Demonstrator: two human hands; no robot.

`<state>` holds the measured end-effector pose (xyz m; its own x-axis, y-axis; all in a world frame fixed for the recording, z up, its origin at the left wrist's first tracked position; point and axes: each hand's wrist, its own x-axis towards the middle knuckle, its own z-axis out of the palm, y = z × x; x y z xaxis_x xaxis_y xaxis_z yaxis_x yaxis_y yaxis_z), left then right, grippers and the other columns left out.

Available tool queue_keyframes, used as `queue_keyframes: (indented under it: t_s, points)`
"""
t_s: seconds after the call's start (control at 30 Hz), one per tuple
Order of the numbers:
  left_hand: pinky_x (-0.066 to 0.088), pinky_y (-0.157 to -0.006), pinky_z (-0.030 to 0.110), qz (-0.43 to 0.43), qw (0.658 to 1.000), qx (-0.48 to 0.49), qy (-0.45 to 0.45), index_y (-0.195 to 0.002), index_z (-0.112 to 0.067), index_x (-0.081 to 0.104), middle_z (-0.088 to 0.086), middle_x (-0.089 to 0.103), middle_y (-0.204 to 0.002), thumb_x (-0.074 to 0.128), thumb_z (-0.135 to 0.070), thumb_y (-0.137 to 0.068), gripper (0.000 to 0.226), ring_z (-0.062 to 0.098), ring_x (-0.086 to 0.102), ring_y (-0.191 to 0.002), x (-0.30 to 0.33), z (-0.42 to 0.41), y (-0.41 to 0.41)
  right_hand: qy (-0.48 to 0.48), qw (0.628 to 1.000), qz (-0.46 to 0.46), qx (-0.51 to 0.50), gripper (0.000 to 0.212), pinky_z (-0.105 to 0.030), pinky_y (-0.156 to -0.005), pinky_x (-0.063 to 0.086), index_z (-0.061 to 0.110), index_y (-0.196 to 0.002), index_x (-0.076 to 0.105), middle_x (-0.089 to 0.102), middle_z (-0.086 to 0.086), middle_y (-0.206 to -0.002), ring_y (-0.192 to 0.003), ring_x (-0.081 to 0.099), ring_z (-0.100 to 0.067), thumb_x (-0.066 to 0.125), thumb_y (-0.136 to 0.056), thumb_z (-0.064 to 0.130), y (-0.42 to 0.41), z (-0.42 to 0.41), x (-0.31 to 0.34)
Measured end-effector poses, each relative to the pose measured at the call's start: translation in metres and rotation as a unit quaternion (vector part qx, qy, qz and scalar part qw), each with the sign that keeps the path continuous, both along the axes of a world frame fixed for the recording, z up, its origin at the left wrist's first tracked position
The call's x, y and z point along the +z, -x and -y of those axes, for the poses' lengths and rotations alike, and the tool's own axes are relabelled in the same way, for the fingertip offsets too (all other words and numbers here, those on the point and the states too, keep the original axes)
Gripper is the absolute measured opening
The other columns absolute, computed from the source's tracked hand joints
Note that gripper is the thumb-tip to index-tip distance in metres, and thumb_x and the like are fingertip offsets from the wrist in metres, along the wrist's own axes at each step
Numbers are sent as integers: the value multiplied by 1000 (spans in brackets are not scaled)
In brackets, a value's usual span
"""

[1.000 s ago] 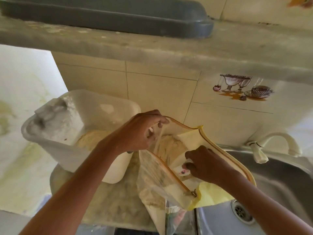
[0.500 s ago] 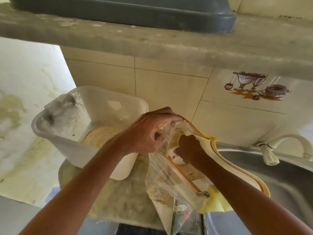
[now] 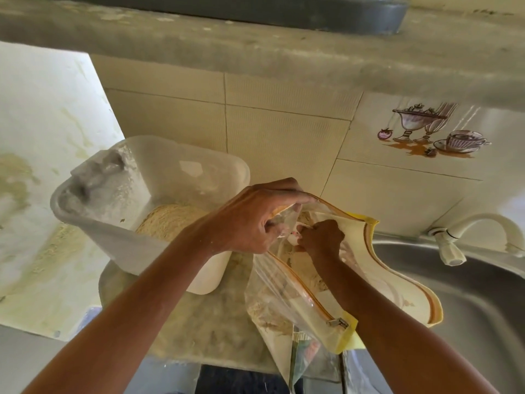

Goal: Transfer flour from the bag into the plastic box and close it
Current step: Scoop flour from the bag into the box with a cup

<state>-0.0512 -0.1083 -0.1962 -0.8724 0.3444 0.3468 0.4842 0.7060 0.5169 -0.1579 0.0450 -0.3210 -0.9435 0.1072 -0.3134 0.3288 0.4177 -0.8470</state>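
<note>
Plastic box [image 3: 147, 223]: on the tabletop [image 3: 204, 331], left of the bag [image 3: 312, 302].
Flour [image 3: 167, 223]: in the box.
Sink [image 3: 468, 308]: right of the bag.

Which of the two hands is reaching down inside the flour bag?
The right hand is inside the zip bag, gripping a small white thing. The left hand stays outside and pinches the bag's rim to hold it open, beside the plastic box.

A steel sink [image 3: 468, 302] with a white tap [image 3: 466, 237] lies below a tiled wall [image 3: 284, 132] and shelf [image 3: 255, 49].
</note>
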Motion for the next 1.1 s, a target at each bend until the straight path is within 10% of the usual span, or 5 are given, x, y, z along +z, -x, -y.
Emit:
queue_keyframes:
  t_s: [0.27,0.47,0.67,0.9,1.1]
  points:
    - [59,-75,48,2,1000,2,-8,-143,-25,56,-18,55,-115,74,0,-84,66,23,65,-95,-2,1,0,270,955,53,-112,8,-47,-76,63,-1,-84,62,71,-27,-92,-73,74,-31,63,-92,-3,-12,-3,1]
    - [59,-68,44,-19,1000,23,-4,-140,-23,58,-19,54,-116,73,1,-83,64,22,66,-90,-3,2,2,297,941,33,-160,19,-49,-67,64,-2,-74,63,71,-24,-78,-64,72,-34,78,-77,-14,-21,-3,3]
    - [46,-60,18,-12,999,46,-2,-141,-16,58,-15,53,-114,67,-3,-87,56,6,57,-84,-1,0,2,250,965,10,-81,17,-51,-74,63,-2,-68,70,72,-20,-67,-64,74,-32,83,-70,-13,-42,-14,20]
    - [56,-60,39,-6,997,71,7,-144,-22,53,-22,48,-122,69,-5,-89,60,32,66,-81,-6,4,7,148,987,-13,61,25,-39,-67,64,6,-73,76,74,-13,-91,-76,77,-33,92,-58,-6,-56,-51,34]
    - [53,-95,28,-12,996,89,10,-134,-20,65,-11,49,-133,76,-6,-85,53,7,58,-114,4,2,4,18,977,-100,186,27,-27,-74,62,23,-70,78,73,12,-88,-88,68,-4,97,-57,8,-68,-79,46]
